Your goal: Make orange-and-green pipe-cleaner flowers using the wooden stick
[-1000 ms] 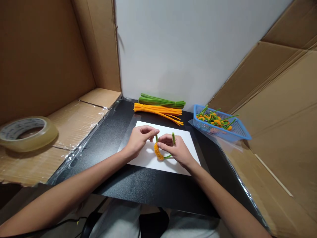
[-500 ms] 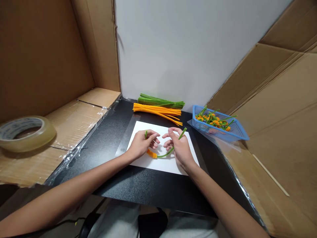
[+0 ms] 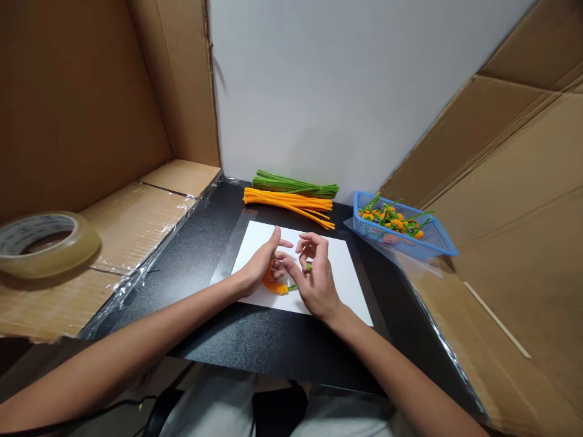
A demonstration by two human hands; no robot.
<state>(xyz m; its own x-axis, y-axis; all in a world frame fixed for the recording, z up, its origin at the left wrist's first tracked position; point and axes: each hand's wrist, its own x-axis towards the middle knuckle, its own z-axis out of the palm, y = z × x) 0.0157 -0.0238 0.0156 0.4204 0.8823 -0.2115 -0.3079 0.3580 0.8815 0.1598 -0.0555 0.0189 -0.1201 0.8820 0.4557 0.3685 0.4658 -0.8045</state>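
Note:
Above a white sheet of paper (image 3: 339, 303), my two hands are close together around one bent green pipe cleaner (image 3: 292, 287) with an orange pipe cleaner (image 3: 277, 288) coiled tightly along part of it. My left hand (image 3: 260, 267) has its thumb raised and index finger stretched out, while its lower fingers curl at the orange coil. My right hand (image 3: 317, 282) is bent around the green piece, whose tip pokes out between thumb and fingers. The right thumb reaches to the left fingertips. Part of the pipe cleaner is hidden behind the fingers.
Behind the paper lie a bundle of green pipe cleaners (image 3: 296, 184) and a bundle of orange ones (image 3: 286, 199). At right, a blue basket (image 3: 435, 246) holds several green-and-orange pieces. A large tape roll (image 3: 86, 246) rests on cardboard at left. Cardboard walls flank the black table (image 3: 204, 334).
My right hand has moved left and turned, closing in on my left hand. The green end has swung inward with it. My left thumb has lifted, and more of the orange coil shows.

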